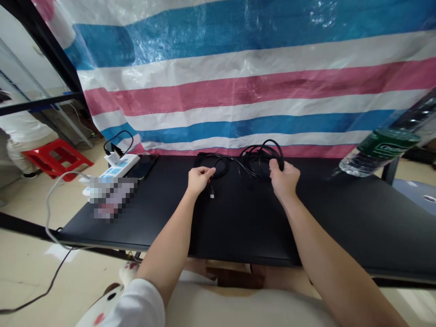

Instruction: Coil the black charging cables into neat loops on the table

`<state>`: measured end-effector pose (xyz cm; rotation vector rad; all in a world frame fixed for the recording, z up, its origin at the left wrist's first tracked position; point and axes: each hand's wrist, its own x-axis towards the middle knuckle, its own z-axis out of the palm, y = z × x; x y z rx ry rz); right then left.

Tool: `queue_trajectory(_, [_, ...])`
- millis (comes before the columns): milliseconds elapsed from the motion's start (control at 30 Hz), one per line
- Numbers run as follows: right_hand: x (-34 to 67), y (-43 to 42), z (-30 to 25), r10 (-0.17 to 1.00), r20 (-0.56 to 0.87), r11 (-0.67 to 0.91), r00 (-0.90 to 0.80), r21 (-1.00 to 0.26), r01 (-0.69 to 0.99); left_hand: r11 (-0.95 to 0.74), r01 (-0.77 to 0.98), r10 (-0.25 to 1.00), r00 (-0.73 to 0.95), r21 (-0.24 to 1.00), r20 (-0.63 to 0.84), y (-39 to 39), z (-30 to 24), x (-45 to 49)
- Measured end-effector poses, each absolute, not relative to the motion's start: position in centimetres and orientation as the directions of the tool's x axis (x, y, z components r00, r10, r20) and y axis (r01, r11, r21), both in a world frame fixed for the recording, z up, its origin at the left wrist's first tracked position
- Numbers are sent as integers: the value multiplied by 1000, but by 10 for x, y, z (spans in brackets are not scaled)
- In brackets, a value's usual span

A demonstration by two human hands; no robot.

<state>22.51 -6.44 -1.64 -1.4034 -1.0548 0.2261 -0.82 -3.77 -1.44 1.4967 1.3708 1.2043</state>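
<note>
Here I am at the black tabletop (238, 231), my left hand (200, 180) pinching thin cable between thumb and fingertips, a plug (212, 195) dangling just below. My right hand (285, 178) is closed around the right coil (281, 156) of black cable; the left coil (227, 164) lies just beside my left fingers, strands running between both. (One cable or two? I can't tell.) Danger here: pull either side hard and those crossing strands could knot, or my loose pinch could slip.
</note>
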Motion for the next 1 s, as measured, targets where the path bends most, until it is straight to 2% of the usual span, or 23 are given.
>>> queue_trajectory(100, [222,-65,-16,739,454,323,497,-887,330,-127,303,990,-15,944,138,-41,-13,-1])
queue_trajectory(233, [203,-74,-13,825,520,445,222,-839,311,-134,292,988,-33,947,150,-43,-14,8])
queue_trajectory(300, [196,-78,-13,843,507,442,181,-844,305,-143,232,988,-18,962,152,-43,-16,11])
queue_trajectory(333, [194,-79,-13,851,489,435,191,-861,265,-142,186,989,-3,972,145,-43,-17,11])
queue_trajectory(400, [193,-79,-14,892,413,407,182,-911,75,-127,75,991,49,989,123,-42,-19,13])
queue_trajectory(500, [195,-78,-15,963,270,261,3,-928,-268,-128,-51,979,154,990,134,-44,-19,16])
queue_trajectory(600, [195,-75,-20,975,187,134,-116,-923,-362,-129,-91,956,253,988,148,-48,-18,20])
queue_trajectory(700, [191,-70,-29,988,155,156,23,-964,-213,-41,-172,959,269,984,87,-49,-17,23])
queue_trajectory(800, [187,-67,-38,932,293,253,212,-948,193,38,-340,984,178,940,24,-47,-16,23])
queue_trajectory(900, [183,-68,-39,898,395,224,193,-790,571,80,-485,996,78,871,-49,-45,-14,19])
queue_trajectory(1000, [172,-68,-30,954,268,48,132,-574,818,101,-573,991,-16,813,-134,-41,-12,14])
